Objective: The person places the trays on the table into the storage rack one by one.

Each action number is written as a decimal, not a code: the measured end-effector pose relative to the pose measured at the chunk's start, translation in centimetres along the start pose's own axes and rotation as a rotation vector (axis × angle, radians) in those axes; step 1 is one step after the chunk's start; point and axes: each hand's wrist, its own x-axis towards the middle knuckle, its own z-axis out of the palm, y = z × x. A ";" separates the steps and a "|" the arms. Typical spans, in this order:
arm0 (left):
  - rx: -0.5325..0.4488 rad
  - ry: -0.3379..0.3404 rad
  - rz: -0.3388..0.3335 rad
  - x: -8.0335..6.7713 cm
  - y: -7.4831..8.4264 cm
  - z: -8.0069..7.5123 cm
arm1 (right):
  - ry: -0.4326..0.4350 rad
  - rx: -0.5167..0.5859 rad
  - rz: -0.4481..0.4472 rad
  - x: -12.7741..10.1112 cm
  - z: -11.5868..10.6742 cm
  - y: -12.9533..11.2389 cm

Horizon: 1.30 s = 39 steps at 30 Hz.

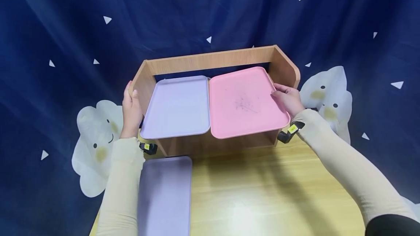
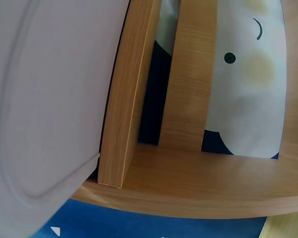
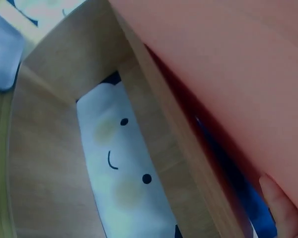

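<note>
Your right hand (image 1: 290, 99) is pinching one pink tray (image 1: 249, 115); your left hand (image 1: 132, 115), fingers part-hidden, is apparently gripping one wooden shelf (image 1: 210, 61). Two lilac trays (image 1: 178, 108) are lying nearby.

Pink tray (image 1: 246, 101) smooth matt plastic; shelf (image 1: 210, 61) wood-grained.

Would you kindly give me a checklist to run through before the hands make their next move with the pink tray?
1. Left hand gripping the wooden shelf: ok, at its left side panel.
2. Right hand holding the pink tray: ok, at its right edge.
3. Pink tray squared with the upper lilac tray: not ok, it sits skewed.
4. Pink tray resting flat: cannot tell.
5. Lower lilac tray clear of both hands: ok, on the table.
</note>
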 end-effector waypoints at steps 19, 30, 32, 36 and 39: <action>-0.007 0.014 -0.022 -0.2 -0.1 0.1 | -0.039 -0.304 -0.222 1.5 0.8 1.5; -0.017 0.007 -0.044 -0.3 0.0 0.2 | -0.128 -0.334 -0.182 2.1 0.8 1.7; -0.021 0.003 -0.038 -0.2 0.0 0.2 | -0.131 -0.328 -0.168 2.1 0.7 1.6; -0.013 0.011 -0.028 -0.1 -0.1 0.4 | -0.127 -0.304 -0.144 2.2 0.6 1.5; -0.011 0.014 -0.025 -0.1 -0.2 0.3 | -0.117 -0.307 -0.147 2.5 0.7 1.5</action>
